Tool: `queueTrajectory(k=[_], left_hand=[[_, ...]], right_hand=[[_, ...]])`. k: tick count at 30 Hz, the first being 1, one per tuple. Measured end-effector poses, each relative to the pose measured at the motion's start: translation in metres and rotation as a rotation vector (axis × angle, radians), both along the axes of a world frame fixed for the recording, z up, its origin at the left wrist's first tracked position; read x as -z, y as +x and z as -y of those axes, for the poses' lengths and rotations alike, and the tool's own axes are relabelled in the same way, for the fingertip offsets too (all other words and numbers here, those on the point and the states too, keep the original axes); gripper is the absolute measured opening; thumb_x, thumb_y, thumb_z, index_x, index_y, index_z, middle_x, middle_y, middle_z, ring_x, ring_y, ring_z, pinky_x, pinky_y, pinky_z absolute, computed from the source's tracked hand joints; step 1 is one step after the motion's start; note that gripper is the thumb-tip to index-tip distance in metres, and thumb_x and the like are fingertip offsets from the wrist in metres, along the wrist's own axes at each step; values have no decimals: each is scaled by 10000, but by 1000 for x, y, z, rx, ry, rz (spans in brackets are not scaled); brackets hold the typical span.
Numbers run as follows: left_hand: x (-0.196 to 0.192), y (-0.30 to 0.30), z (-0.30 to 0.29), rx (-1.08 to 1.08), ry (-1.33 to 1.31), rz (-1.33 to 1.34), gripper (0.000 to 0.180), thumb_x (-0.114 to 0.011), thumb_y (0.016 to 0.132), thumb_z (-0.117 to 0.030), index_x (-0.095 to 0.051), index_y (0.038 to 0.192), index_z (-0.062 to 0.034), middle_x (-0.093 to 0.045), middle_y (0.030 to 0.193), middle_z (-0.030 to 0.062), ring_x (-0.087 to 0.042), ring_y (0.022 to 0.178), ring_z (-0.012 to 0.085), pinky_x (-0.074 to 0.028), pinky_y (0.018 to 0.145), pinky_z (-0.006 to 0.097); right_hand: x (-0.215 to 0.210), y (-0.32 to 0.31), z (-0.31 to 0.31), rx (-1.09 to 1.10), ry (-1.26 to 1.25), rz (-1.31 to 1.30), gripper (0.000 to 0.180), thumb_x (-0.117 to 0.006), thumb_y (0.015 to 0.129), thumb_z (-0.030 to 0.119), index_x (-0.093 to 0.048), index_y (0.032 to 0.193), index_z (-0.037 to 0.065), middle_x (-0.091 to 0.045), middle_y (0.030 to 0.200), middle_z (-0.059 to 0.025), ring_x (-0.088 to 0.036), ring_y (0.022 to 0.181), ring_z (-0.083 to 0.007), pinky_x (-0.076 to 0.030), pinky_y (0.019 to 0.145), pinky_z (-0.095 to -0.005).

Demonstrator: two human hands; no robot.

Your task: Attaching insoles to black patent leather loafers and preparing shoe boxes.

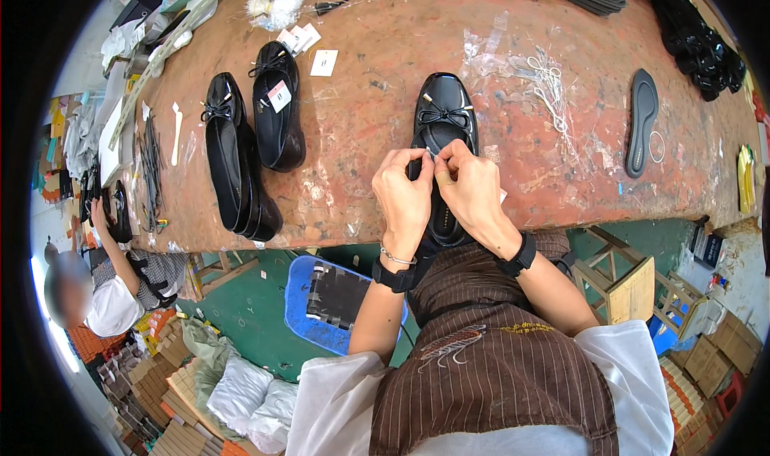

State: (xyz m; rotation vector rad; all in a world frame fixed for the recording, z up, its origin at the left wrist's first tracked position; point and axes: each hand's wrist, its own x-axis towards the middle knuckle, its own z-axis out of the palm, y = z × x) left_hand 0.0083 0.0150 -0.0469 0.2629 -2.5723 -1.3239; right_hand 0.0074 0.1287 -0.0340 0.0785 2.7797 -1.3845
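A black glossy flat shoe (443, 103) with a bow lies in front of me, toe pointing away, its heel end at the table's near edge. Over its opening, my left hand (403, 191) and my right hand (472, 187) meet with thumbs and fingertips pinched together. A tiny whitish bit shows between the fingertips, too small to name. To the left lie more black shoes: one (278, 107) has a small tag on its insole, and beside it several are nested together (230, 155).
Small white cards (324, 63) lie beyond the shoes. White string loops (549, 87) and a grey insole (642, 123) are on the right of the worn table (377, 31). A blue tub (301, 291) stands below the edge. Another person (108, 283) sits at far left.
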Motion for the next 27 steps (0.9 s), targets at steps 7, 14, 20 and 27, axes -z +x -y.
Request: queueTrajectory(k=[7,14,20,27], left_hand=[[-19,-6,11,172,4,31,140,-706,842,-87,-733,943,6,-664,972,198,-665,883,363,-522,773,389],[-10,5,0,-2,208,-7,78,-746,866,-69,-755,924,-19,-566,1069,57,-595,678,98,-478,573,226],[-19,8,6,87,32,-166,74,-654,934,-73,-677,920,-4,-639,1014,72,-575,685,115,-454,590,242],[-21,-3,8,71,501,20,114,-607,981,-89,-654,999,13,-687,853,71,-607,668,109,-475,582,229]], right_hand=[[-2,-12,-1,51,-79,-41,109,-634,890,130,-617,895,22,-650,709,-220,-656,670,-418,-505,592,-485],[2,0,2,-45,57,-137,112,-584,904,136,-603,863,34,-660,772,-212,-660,717,-412,-515,596,-498],[-46,-1,-21,-118,276,-72,83,-678,857,137,-669,861,55,-686,752,-151,-677,684,-321,-513,581,-411],[-38,-32,-65,-263,-728,351,129,-687,902,99,-737,966,-1,-705,732,-44,-652,716,-116,-521,667,-297]])
